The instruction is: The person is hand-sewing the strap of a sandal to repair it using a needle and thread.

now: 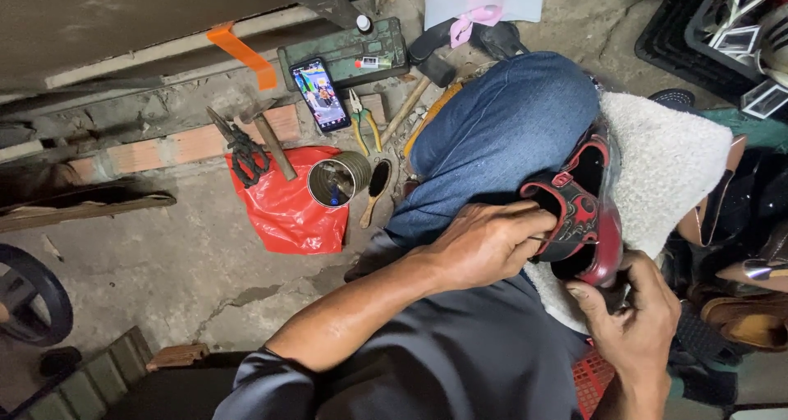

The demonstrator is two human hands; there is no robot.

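A red and black patterned shoe [584, 215] rests on a white fleecy cloth [669, 169] spread over my knee in blue jeans [492, 133]. My left hand [484, 241] is closed at the shoe's open edge and pinches a thin metal tool [538, 238] that points into the shoe. My right hand [636, 321] grips the shoe's lower end from below, thumb pressed against it. Part of the shoe's underside is hidden by that hand.
On the concrete floor lie a red plastic bag [287, 211], a tin can [335, 179], a brush [376, 188], scissors [242, 153], a hammer [271, 141], pliers [361, 120], a lit phone [320, 94] and a green metal box [345, 55]. Several shoes [743, 305] are piled at the right.
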